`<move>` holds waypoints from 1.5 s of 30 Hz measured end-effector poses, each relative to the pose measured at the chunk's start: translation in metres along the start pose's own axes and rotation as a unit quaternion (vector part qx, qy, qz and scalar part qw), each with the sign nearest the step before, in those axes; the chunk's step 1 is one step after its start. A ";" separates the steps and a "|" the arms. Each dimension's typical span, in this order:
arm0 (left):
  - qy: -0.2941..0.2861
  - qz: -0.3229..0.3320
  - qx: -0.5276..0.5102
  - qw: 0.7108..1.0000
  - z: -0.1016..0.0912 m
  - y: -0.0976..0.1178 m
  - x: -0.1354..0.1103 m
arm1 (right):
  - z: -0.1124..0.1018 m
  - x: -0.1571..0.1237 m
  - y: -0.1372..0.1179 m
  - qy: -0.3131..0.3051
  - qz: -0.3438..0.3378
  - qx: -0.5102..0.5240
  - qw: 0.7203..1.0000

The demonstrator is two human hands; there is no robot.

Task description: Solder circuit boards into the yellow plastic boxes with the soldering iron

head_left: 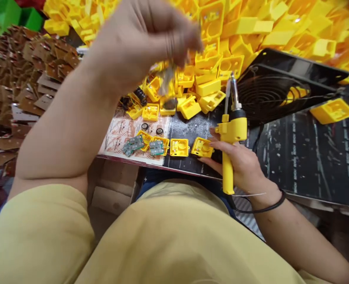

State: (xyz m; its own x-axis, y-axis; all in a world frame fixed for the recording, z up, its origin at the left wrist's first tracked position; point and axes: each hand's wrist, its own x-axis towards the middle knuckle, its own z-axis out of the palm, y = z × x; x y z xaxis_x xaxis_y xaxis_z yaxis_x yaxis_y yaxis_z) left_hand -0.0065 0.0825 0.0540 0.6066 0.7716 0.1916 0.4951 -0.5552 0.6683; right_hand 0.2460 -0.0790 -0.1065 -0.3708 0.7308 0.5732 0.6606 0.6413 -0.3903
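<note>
My right hand (245, 163) grips a yellow soldering gun (228, 157), its metal tip pointing up and away. The thumb and a finger of that hand also reach to the edge of an open yellow plastic case (203, 147) on the bench. My left hand (156, 35) is raised over the pile, fingers bent together and smeared by motion. Below its fingertips hangs a blurred greyish thing (167, 81) that I cannot make out. Another open case (179, 147) lies to the left, beside green circuit boards (157, 147) resting on cases. Two small round black parts (159, 131) lie just behind.
Yellow cases (209, 86) are heaped across the back. A black fan with a wire guard (260, 92) stands at right, with a loose case (334, 110) beside it. Brown boards (11, 90) pile up at far left, before green bins (8, 15). The bench's front edge runs close to my body.
</note>
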 end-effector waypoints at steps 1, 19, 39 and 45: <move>-0.052 -0.002 -0.055 0.997 0.011 0.004 -0.010 | -0.001 -0.001 0.000 0.006 0.007 0.012 1.000; 0.092 -0.050 -0.290 0.951 0.112 -0.006 -0.045 | 0.026 0.037 -0.037 0.207 0.041 0.052 0.976; 0.115 0.137 -0.178 0.968 0.049 -0.003 -0.089 | -0.004 0.042 -0.013 0.156 -0.006 -0.232 0.960; 0.240 0.100 0.212 0.942 0.006 -0.062 -0.078 | -0.005 0.038 -0.013 0.158 -0.005 -0.222 0.962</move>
State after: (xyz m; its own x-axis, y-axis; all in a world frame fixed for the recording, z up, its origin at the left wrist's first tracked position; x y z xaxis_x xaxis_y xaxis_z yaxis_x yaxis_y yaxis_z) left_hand -0.0807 0.0549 -0.0072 0.4129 0.6339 0.6540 0.6662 -0.6998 0.2577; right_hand 0.2262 -0.0608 -0.0764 -0.2080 0.5722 0.7933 0.8973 0.4344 -0.0780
